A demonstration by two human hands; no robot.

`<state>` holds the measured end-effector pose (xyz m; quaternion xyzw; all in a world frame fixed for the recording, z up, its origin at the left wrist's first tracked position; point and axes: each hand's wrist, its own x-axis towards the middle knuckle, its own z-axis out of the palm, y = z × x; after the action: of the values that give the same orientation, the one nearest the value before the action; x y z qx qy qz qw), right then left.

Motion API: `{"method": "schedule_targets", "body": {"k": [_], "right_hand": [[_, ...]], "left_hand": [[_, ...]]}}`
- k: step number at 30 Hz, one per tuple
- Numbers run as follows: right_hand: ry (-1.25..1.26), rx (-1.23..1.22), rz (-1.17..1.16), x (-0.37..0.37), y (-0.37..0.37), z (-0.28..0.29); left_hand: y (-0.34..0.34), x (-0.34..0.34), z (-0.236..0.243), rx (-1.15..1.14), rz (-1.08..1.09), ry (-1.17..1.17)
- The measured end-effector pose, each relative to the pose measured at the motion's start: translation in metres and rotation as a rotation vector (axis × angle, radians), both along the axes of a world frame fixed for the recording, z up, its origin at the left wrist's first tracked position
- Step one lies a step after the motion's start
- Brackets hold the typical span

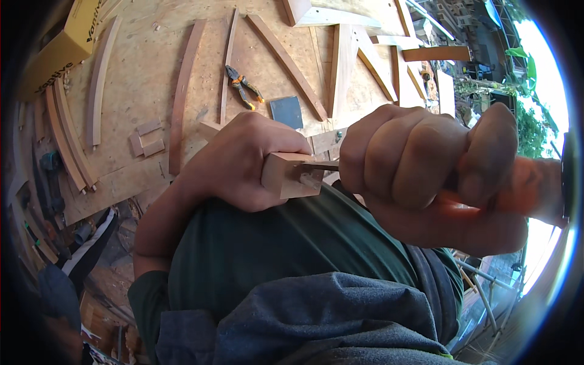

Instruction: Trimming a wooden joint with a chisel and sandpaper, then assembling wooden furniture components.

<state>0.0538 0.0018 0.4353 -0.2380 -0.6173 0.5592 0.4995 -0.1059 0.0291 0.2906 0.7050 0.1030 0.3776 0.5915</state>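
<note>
My left hand [240, 155] gripped a squared, smooth wooden block [292, 179]; its gouged end faced my right hand [420, 161], closed round an orange handle [528, 188]; a narrow blade [322, 165] met that end from the right; the block's long axis was mostly hidden; beyond the block lay pliers [243, 86] and a flat, dark slab [286, 112] on plywood [143, 61].

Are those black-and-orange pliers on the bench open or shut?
Handles spread: the pliers lie with bare tabletop showing between their grips. Whether the jaws are parted is too small to tell.
</note>
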Motion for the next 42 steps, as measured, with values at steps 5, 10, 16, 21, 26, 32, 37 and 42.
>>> {"method": "schedule_targets", "body": {"k": [5, 10, 16, 21, 26, 32, 37, 42], "right_hand": [[0.086, -0.018, 0.225, 0.024, 0.031, 0.002], [0.136, -0.098, 0.182, 0.009, 0.011, 0.015], [0.129, -0.028, 0.195, 0.011, 0.021, 0.006], [0.088, 0.059, 0.197, 0.016, 0.028, -0.002], [0.084, -0.061, 0.087, 0.008, 0.013, 0.009], [0.069, -0.077, 0.172, 0.011, 0.025, 0.009], [0.169, -0.077, 0.133, -0.001, 0.022, 0.005], [0.118, 0.039, 0.182, 0.013, 0.037, -0.004]], "left_hand": [[0.013, -0.004, 0.007, -0.085, -0.187, 0.034], [0.017, -0.003, 0.004, -0.057, -0.216, 0.06], [0.018, -0.001, 0.003, -0.078, -0.214, 0.034], [0.02, -0.001, 0.002, -0.034, -0.212, 0.032], [0.02, 0.001, 0.001, -0.05, -0.22, 0.02], [0.02, -0.001, 0.0, -0.077, -0.264, 0.098], [0.022, -0.001, 0.003, -0.049, -0.23, 0.058], [0.024, 0.002, 0.002, -0.038, -0.211, 0.019]]}}
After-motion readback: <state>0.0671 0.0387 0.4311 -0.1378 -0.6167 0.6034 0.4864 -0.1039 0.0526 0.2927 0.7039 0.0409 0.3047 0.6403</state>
